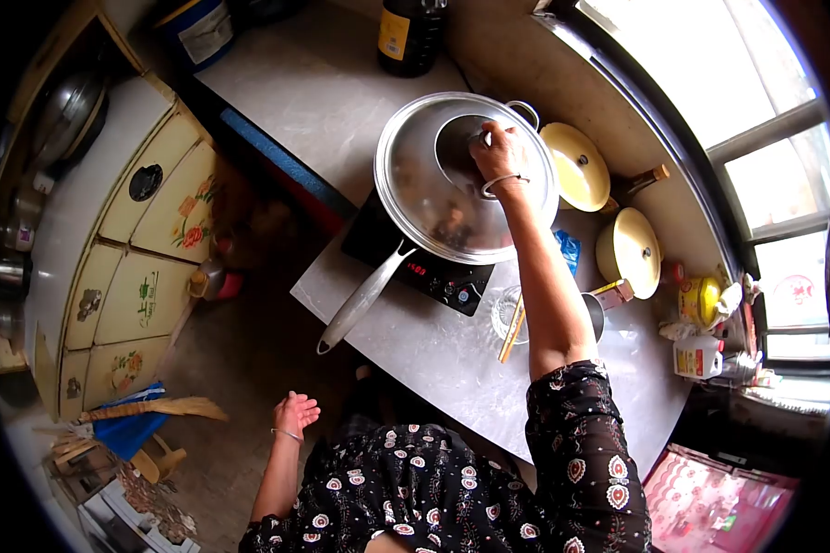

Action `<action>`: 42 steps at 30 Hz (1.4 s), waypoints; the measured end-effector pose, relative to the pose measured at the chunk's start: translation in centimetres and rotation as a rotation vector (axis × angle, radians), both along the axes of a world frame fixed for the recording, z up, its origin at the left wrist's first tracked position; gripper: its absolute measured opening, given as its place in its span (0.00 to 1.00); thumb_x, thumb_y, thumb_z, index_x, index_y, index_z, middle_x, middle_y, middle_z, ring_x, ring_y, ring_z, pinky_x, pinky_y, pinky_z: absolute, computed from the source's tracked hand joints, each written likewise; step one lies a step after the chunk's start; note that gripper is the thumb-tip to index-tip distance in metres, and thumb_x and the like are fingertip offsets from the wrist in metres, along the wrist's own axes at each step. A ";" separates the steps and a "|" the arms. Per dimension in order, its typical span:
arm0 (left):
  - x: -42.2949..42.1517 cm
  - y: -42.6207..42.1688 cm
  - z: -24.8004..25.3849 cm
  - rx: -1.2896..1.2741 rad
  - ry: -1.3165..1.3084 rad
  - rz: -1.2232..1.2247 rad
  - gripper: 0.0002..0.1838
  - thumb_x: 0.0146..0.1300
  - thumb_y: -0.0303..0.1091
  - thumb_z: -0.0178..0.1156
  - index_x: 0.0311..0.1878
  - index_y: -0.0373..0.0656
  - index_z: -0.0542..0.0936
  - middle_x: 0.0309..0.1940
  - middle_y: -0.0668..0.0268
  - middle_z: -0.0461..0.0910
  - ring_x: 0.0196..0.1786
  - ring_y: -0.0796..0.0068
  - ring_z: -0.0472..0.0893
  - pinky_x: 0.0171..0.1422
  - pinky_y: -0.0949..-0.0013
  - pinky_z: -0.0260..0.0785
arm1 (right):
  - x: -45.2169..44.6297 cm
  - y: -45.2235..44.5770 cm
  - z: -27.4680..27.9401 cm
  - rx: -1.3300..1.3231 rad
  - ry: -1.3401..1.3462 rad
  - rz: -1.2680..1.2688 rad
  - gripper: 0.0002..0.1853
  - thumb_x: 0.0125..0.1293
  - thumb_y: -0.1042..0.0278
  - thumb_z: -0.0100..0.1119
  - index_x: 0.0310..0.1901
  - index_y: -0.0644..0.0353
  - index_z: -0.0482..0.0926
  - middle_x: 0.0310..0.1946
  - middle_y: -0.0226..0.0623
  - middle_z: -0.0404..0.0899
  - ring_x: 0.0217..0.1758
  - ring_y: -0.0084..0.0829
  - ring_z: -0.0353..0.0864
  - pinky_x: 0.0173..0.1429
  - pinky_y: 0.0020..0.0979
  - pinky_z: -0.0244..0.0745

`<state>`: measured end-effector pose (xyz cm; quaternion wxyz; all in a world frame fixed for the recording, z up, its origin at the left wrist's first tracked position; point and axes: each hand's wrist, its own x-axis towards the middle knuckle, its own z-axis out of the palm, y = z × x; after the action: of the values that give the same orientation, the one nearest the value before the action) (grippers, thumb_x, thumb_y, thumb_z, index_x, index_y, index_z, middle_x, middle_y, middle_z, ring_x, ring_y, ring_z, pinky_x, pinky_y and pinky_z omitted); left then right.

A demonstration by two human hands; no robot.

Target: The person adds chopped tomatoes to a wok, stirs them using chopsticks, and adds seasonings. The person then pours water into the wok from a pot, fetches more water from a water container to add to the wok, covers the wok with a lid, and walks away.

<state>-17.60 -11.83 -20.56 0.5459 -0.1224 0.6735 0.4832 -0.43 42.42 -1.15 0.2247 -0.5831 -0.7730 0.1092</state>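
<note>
My right hand (499, 153) is closed around the knob of a large metal pan lid (409, 147) with a dark glass centre. The lid sits over a pan, whose long grey handle (369, 300) points toward me over the counter's edge. Below the pan is a black induction cooker (466, 286) with a lit red display. My left hand (295, 412) hangs by my side, away from the counter, its fingers apart and holding nothing. What is inside the pan is hidden by the lid and its reflections.
Chopsticks (512, 330) rest by a glass dish (504, 313) on the grey counter (406, 346). Two cream lids (576, 166) lean along the wall. A dark bottle (411, 37) stands behind the pan. Painted cabinets (148, 267) and a broom (161, 406) are on the left.
</note>
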 end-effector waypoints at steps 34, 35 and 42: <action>11.6 9.5 5.1 0.360 -0.135 -1.764 0.21 0.65 0.43 0.51 0.56 0.40 0.72 0.49 0.63 0.78 0.50 0.75 0.75 0.55 0.73 0.66 | 17.4 -48.2 -8.1 -1.080 0.677 0.196 0.29 0.65 0.48 0.49 0.60 0.61 0.67 0.58 0.47 0.69 0.61 0.44 0.67 0.66 0.36 0.60; 13.0 9.5 5.9 0.259 -0.201 -1.881 0.21 0.66 0.43 0.50 0.57 0.40 0.72 0.49 0.63 0.77 0.51 0.74 0.75 0.57 0.72 0.65 | 18.1 -50.2 -8.1 -1.247 0.725 0.180 0.30 0.65 0.46 0.47 0.61 0.61 0.65 0.59 0.48 0.68 0.64 0.42 0.65 0.67 0.34 0.58; 21.6 7.7 10.1 0.000 -0.384 -2.224 0.22 0.68 0.46 0.47 0.58 0.42 0.72 0.53 0.64 0.75 0.54 0.76 0.72 0.61 0.72 0.63 | 25.2 -61.1 -7.7 -0.989 0.894 0.015 0.27 0.67 0.50 0.45 0.61 0.60 0.66 0.61 0.44 0.66 0.65 0.38 0.64 0.68 0.32 0.56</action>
<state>4.03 -4.10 -10.43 0.7675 0.4730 0.3135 -0.2981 24.74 -18.68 -8.81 0.2288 -0.5107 -0.4683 0.6838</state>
